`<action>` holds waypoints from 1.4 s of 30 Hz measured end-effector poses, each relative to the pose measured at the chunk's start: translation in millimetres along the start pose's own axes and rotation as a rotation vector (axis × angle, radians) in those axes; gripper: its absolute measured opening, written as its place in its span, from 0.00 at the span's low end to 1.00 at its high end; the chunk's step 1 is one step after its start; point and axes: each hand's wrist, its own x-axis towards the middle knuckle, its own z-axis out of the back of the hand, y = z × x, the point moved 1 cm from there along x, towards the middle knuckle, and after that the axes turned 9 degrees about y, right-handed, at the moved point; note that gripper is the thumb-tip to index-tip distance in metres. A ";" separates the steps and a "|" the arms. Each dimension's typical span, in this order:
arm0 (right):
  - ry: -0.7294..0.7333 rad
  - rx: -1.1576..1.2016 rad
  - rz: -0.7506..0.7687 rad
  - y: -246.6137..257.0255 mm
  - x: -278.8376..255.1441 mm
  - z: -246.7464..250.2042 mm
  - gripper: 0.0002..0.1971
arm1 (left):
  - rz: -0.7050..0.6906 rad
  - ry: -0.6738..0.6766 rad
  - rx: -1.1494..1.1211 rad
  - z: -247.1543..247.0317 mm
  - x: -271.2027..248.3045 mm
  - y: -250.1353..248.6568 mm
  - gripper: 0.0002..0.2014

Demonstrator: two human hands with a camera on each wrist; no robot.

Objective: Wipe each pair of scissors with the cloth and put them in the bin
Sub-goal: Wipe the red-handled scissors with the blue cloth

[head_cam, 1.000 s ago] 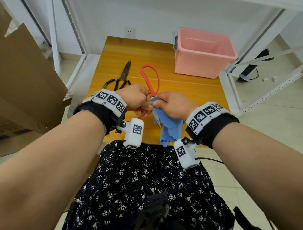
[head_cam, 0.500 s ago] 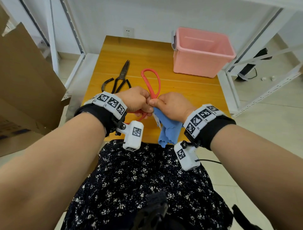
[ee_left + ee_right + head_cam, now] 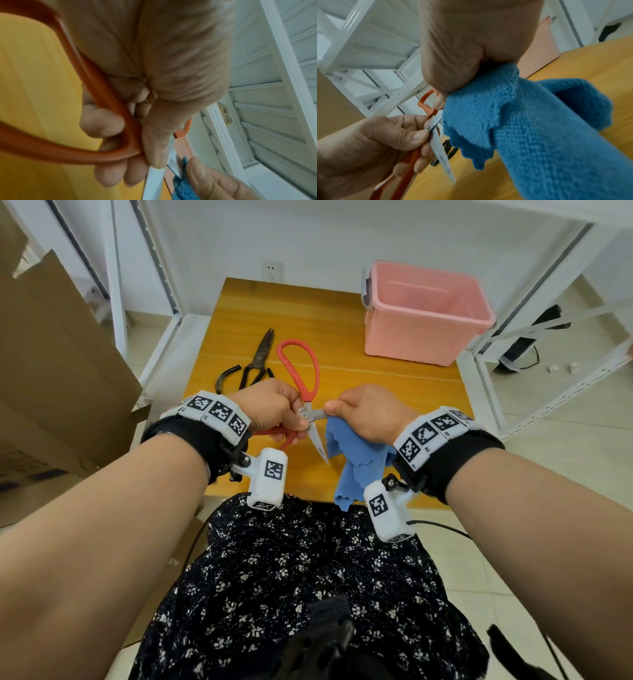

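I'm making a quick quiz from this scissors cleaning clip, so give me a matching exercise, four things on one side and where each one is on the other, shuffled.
Things:
1. red scissors
2. blue cloth
3. black scissors
4. pink bin

Places:
A. standing on the table's far right corner
B. gripped in the left hand
C. lying on the table, untouched
D. bunched in the right hand

Pairs: 1-B, 2-D, 3-C, 4-A

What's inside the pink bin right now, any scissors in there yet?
The pink bin shows only bare pink walls; no scissors visible. Its floor is hidden behind the near wall. Red scissors are in the left hand; black scissors lie on the table.
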 end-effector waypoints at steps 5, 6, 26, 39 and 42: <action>0.073 0.046 -0.001 4.8 -3.1 7.7 0.30 | -0.005 0.032 -0.015 -1.1 -0.9 -0.2 0.09; 0.099 0.037 0.016 5.2 -3.1 8.8 0.30 | -0.005 0.038 -0.013 -1.4 -0.8 -0.5 0.09; 0.195 0.286 0.062 -0.3 -5.9 9.4 0.07 | 0.026 0.086 -0.143 1.1 -8.1 15.4 0.07; -0.019 0.769 -0.017 -12.8 -6.4 -0.7 0.19 | -0.029 -0.056 -0.340 6.3 -11.0 21.3 0.03; -0.092 0.975 -0.059 -10.2 0.0 -5.4 0.18 | -0.078 -0.114 -0.376 7.1 -11.1 23.1 0.09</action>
